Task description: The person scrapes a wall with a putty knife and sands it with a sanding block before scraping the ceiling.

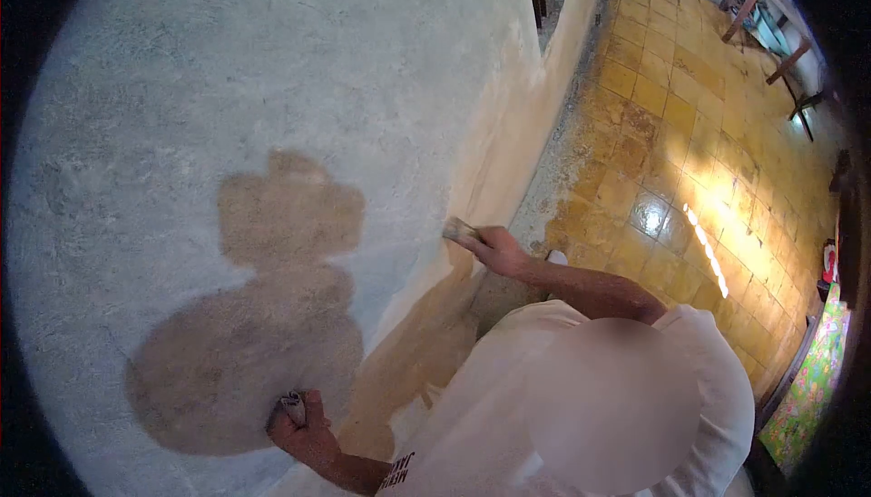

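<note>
Pressed close to a pale, blue-grey rough wall (pixel 390 70), my right hand (pixel 497 250) closes around a small flat grey-brown block-like piece (pixel 461 230). Its front edge is right at the wall surface, near the tan-lit lower band. Lower left in the view, my left hand (pixel 307 432) is bent into a grip beside the wall, over the edge of a large shadow. A dark folded piece with pale marks (pixel 292 404) shows between its fingers and looks like sandpaper. A white shirt (pixel 490 415) with dark lettering fills the area behind both hands.
The shadow (pixel 263 343) of a head and upper body falls on the wall. Glossy yellow floor tiles (pixel 671 116) run along the wall's base. A wooden-legged table (pixel 771 7) stands at the far upper right; a floral green cloth (pixel 817 388) lies at the right edge.
</note>
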Demonstrator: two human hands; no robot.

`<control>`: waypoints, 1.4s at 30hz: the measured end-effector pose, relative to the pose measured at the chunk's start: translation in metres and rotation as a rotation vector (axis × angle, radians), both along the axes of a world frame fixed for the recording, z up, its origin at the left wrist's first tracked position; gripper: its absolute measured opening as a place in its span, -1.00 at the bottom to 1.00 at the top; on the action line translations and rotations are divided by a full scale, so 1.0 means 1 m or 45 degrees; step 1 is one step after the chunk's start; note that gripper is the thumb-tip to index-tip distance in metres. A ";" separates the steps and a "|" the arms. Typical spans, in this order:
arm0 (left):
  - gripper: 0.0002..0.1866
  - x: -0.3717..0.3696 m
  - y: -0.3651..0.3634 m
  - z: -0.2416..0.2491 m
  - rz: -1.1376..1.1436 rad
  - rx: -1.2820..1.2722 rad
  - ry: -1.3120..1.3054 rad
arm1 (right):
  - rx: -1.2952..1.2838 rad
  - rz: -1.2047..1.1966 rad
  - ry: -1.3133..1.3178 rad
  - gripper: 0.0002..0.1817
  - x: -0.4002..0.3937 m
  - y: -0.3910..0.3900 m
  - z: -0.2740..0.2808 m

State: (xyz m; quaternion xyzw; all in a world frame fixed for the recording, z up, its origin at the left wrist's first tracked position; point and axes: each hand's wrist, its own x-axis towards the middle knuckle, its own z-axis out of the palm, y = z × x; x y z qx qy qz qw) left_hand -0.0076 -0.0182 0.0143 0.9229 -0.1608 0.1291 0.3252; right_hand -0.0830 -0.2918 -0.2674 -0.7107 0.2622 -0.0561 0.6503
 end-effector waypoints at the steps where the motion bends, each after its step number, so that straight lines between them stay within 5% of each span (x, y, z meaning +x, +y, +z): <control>1: -0.82 0.000 0.004 0.000 0.002 0.035 0.050 | 0.003 -0.001 0.001 -0.45 0.002 -0.001 0.004; 6: -0.79 -0.007 -0.015 0.007 0.057 -0.009 0.088 | 0.070 0.011 0.020 -0.49 -0.004 -0.005 0.010; 12: -0.75 -0.004 -0.009 0.005 0.135 0.040 0.045 | -0.148 -0.048 -0.101 -0.52 -0.019 0.003 -0.048; 15: -0.76 -0.003 -0.001 0.008 0.041 0.098 0.143 | -0.087 0.067 -0.034 -0.53 0.013 -0.011 0.010; 22: -0.80 -0.004 -0.005 0.005 0.072 0.098 0.023 | -0.071 -0.006 0.061 -0.46 -0.022 -0.007 -0.028; 27: -0.81 -0.005 -0.010 0.009 0.066 0.147 0.098 | -0.050 -0.005 0.046 -0.46 0.004 -0.001 0.037; 35: -0.76 -0.003 -0.008 0.008 0.016 0.079 0.049 | -0.117 0.002 0.064 -0.45 -0.023 -0.011 -0.005; 42: -0.77 -0.005 -0.012 0.008 0.095 0.099 0.013 | -0.073 0.022 0.073 -0.43 0.003 -0.012 0.038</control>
